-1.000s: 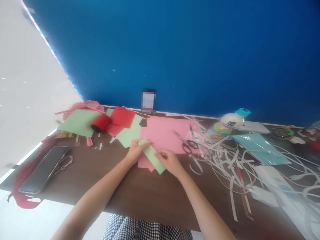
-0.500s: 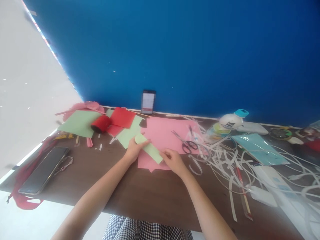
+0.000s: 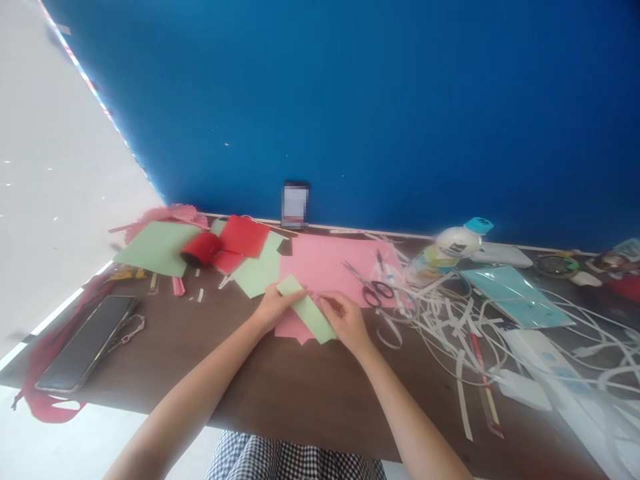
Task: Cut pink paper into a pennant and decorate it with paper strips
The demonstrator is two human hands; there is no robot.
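Nearby, past the green strip (image 3: 315, 320), scissors (image 3: 367, 285) lie on pink paper (image 3: 323, 257).

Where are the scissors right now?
In the head view, the scissors lie just right of centre on the pink paper, farther off than the right hand and left of the tangled white strips.

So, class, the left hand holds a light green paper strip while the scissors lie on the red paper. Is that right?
Not quite: the scissors lie on the pink paper, as the head view shows. The left hand does hold the light green paper strip.
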